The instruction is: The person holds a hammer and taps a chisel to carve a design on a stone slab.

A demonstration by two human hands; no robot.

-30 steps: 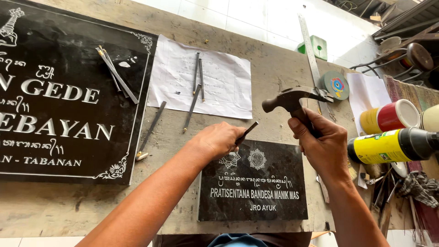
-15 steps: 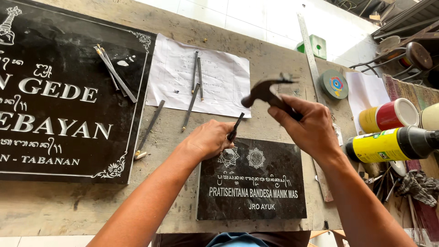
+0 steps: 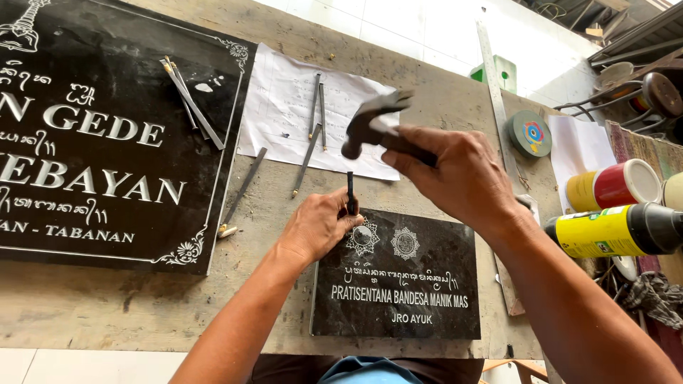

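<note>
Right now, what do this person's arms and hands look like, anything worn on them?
Both forearms are bare to where they leave the frame: no sleeves or watch show. The left hand and right hand wear no gloves, and no rings can be made out.

Rough, stained wooden workbench [image 3: 107,313] in bright daylight; beyond, white tiled wall [image 3: 427,28]; at upper right, dark metal roof beams [image 3: 633,32].
</note>
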